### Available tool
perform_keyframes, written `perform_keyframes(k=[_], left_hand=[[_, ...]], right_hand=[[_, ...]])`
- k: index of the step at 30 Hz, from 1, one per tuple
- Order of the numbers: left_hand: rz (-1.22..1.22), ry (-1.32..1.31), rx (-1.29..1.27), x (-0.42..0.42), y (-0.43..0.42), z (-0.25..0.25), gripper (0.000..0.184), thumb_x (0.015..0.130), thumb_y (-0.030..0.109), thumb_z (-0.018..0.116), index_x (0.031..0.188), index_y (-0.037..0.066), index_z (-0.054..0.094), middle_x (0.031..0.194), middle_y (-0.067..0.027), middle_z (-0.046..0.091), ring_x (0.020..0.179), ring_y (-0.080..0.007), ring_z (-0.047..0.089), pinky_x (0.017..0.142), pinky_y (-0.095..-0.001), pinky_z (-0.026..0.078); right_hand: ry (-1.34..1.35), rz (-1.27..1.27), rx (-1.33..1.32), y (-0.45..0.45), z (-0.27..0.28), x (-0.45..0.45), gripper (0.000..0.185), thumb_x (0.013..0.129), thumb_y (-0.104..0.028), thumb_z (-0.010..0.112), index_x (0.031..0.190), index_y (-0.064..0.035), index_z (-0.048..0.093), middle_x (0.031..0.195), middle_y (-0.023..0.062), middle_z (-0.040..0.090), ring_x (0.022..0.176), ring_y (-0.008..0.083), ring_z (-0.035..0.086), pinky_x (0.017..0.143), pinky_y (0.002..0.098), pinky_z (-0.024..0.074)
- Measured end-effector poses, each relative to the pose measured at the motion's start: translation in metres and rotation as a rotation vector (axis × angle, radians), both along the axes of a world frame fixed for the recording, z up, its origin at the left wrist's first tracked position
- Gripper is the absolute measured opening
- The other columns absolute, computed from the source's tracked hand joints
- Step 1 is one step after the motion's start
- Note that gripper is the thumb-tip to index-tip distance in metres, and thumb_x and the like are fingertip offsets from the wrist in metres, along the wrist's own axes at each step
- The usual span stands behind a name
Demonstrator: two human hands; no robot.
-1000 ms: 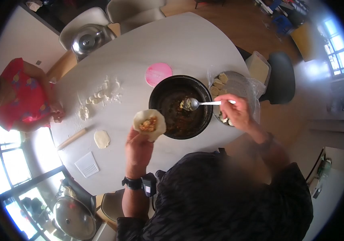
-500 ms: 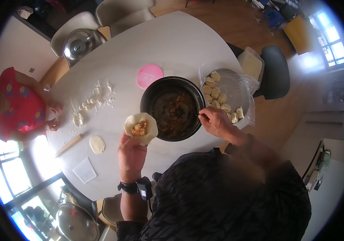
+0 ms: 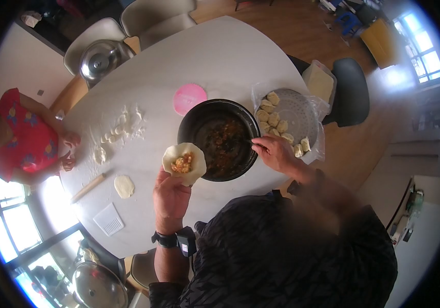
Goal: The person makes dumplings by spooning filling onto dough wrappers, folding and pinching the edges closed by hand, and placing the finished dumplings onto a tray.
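Observation:
My left hand (image 3: 171,197) holds up a round dough wrapper (image 3: 197,163) with reddish filling (image 3: 183,162) in its middle, over the near left edge of the black pan (image 3: 220,177). At the pan's right rim, my right hand (image 3: 275,153) pinches the spoon's end; the rest of the spoon is hard to make out inside the pan. Dark reddish bits of filling (image 3: 225,138) lie on the pan's bottom. Folded dumplings (image 3: 274,119) sit on a round grey tray (image 3: 302,110) just beyond my right hand.
On the table (image 3: 220,51) are a pink disc (image 3: 189,99), floured dough pieces (image 3: 115,133), a flat wrapper (image 3: 124,186), a rolling pin (image 3: 89,188) and a white slotted scraper (image 3: 109,219). A person in red (image 3: 27,136) stands at the left edge.
My right hand has moved left and down to the pan's rim, and the spoon has dropped from clear view. My left hand still holds the filled wrapper. The whole view has shifted slightly.

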State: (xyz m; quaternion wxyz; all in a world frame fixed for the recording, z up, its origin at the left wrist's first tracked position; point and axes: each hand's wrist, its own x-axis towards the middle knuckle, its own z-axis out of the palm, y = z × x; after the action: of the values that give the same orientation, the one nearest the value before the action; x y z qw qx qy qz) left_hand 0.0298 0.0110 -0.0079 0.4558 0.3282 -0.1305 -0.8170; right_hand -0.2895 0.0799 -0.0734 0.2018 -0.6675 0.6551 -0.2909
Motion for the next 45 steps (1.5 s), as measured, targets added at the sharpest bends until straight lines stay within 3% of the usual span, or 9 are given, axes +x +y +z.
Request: perform_keyframes(k=[7, 14, 19, 21, 26, 28, 34, 38, 45], left_hand=[[-0.047, -0.023, 0.008, -0.007, -0.002, 0.006, 0.064, 0.084, -0.01, 0.042, 0.147, -0.005, 0.042, 0.144, -0.023, 0.053, 0.135, -0.0374, 0.054, 0.115, -0.0499, 0.046], [-0.043, 0.031, 0.024, -0.007, 0.0, 0.009, 0.064, 0.083, -0.011, 0.042, 0.147, -0.005, 0.043, 0.142, -0.0225, 0.055, 0.133, -0.0365, 0.056, 0.114, -0.0488, 0.047], [-0.123, 0.106, 0.019, -0.016, -0.002, 0.012, 0.066, 0.083, -0.01, 0.043, 0.148, -0.002, 0.043, 0.143, -0.0207, 0.055, 0.133, -0.0354, 0.056, 0.113, -0.0474, 0.046], [-0.16, 0.111, 0.031, -0.025, -0.003, 0.014, 0.066, 0.083, -0.01, 0.043, 0.149, -0.001, 0.043, 0.143, -0.0202, 0.055, 0.133, -0.0347, 0.056, 0.113, -0.047, 0.046], [-0.24, 0.153, 0.007, -0.034, 0.0, 0.012, 0.067, 0.084, -0.009, 0.043, 0.151, -0.001, 0.041, 0.146, -0.0193, 0.053, 0.135, -0.0335, 0.054, 0.114, -0.0459, 0.045], [-0.255, 0.186, -0.019, -0.027, -0.003, 0.012, 0.067, 0.084, -0.009, 0.043, 0.151, 0.0, 0.041, 0.147, -0.0191, 0.052, 0.136, -0.0333, 0.053, 0.114, -0.0453, 0.045], [-0.374, 0.099, -0.198, -0.02, -0.003, 0.013, 0.067, 0.09, -0.004, 0.062, 0.153, 0.0, 0.04, 0.148, -0.014, 0.053, 0.137, -0.0268, 0.052, 0.115, -0.0413, 0.044], [-0.427, -0.175, -0.352, -0.037, 0.002, 0.031, 0.072, 0.088, 0.0, 0.077, 0.151, 0.0, 0.043, 0.143, -0.0089, 0.057, 0.13, -0.0181, 0.056, 0.107, -0.0349, 0.049], [-0.492, -0.59, -0.517, -0.048, 0.002, 0.033, 0.057, 0.095, 0.003, 0.07, 0.146, -0.001, 0.046, 0.129, -0.0085, 0.063, 0.118, -0.0172, 0.063, 0.101, -0.0337, 0.054]], right_hand=[[-0.05, -0.043, 0.101, -0.04, 0.011, -0.019, 0.023, 0.094, -0.014, 0.071, 0.116, -0.0073, 0.07, 0.092, 0.0162, 0.074, 0.081, 0.0336, 0.072, 0.069, 0.0415, 0.056], [-0.107, -0.179, -0.116, -0.034, 0.021, -0.016, 0.034, 0.086, -0.01, 0.08, 0.117, -0.006, 0.068, 0.087, 0.0105, 0.07, 0.074, 0.026, 0.071, 0.064, 0.0342, 0.0558], [-0.114, 0.289, -0.41, -0.013, 0.064, 0.036, 0.049, 0.078, -0.005, 0.085, 0.123, -0.0097, 0.067, 0.1, 0.0084, 0.067, 0.081, 0.0234, 0.07, 0.067, 0.0338, 0.0585], [-0.097, 0.376, -0.386, -0.012, 0.07, 0.051, 0.063, 0.076, -0.005, 0.087, 0.133, -0.0141, 0.061, 0.106, 0.0059, 0.062, 0.084, 0.0222, 0.068, 0.068, 0.035, 0.0581], [-0.095, 0.468, -0.616, -0.039, 0.069, 0.058, 0.045, 0.073, -0.005, 0.087, 0.115, -0.0111, 0.072, 0.099, 0.0035, 0.059, 0.076, 0.0171, 0.063, 0.064, 0.032, 0.0555], [-0.071, 0.493, -0.579, -0.042, 0.076, 0.066, 0.037, 0.073, -0.005, 0.086, 0.108, -0.0093, 0.074, 0.097, 0.0031, 0.06, 0.076, 0.017, 0.063, 0.065, 0.0319, 0.0555], [-0.183, 0.402, -0.51, -0.046, 0.089, 0.079, 0.03, 0.075, -0.004, 0.086, 0.103, -0.0065, 0.074, 0.093, 0.0036, 0.064, 0.078, 0.0204, 0.064, 0.066, 0.0331, 0.0557], [-0.2, 0.311, -0.48, -0.048, 0.089, 0.076, 0.027, 0.077, -0.002, 0.085, 0.1, -0.0059, 0.073, 0.094, 0.0055, 0.065, 0.081, 0.0231, 0.066, 0.067, 0.0353, 0.0561], [-0.326, 0.196, -0.426, -0.054, 0.083, 0.077, 0.022, 0.082, -0.001, 0.082, 0.098, -0.0035, 0.068, 0.102, 0.0091, 0.071, 0.086, 0.0249, 0.069, 0.073, 0.0366, 0.0581]])
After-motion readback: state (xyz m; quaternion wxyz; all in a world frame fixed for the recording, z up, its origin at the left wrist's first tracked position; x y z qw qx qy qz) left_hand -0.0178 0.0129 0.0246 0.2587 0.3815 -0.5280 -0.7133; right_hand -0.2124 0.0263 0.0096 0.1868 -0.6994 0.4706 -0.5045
